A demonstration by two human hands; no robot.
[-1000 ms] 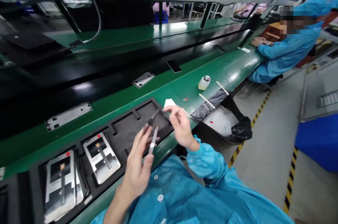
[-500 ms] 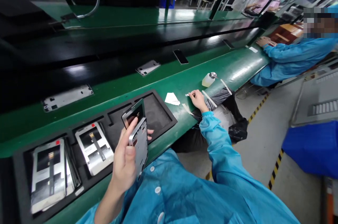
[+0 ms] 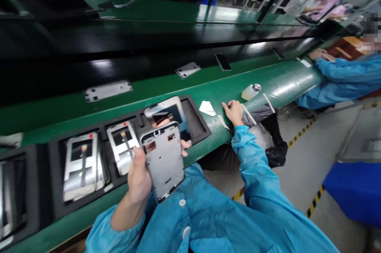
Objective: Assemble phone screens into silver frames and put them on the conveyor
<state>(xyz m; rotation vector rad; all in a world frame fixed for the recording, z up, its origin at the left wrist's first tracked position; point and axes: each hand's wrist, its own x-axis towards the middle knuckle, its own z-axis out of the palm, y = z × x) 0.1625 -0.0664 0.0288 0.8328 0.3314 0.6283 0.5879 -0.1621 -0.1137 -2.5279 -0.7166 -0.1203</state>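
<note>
My left hand (image 3: 141,173) is closed around a grey phone middle frame (image 3: 165,161), tilted with its flat face toward me. A phone screen assembly (image 3: 166,108) is held in the same hand behind the frame, apart from it at the top. My right hand (image 3: 233,112) rests on the green bench near its front edge, fingers slightly apart, with nothing visible in them. Close to it lie a white paper piece (image 3: 207,108) and a tape strip (image 3: 223,122). Screen assemblies with flex cables (image 3: 81,169) lie in a black foam tray (image 3: 201,136) on the left.
A small bottle with a metal top (image 3: 250,91) stands beyond my right hand. Phone frames (image 3: 108,90) and a dark phone (image 3: 223,62) lie along the line behind. A black bag (image 3: 276,153) hangs at the bench edge. A co-worker in blue sleeves (image 3: 342,74) sits at right.
The frame in my left hand has turned from edge-on to facing me, and the screen behind it has turned too. A small white bit at my right fingertips no longer shows.
</note>
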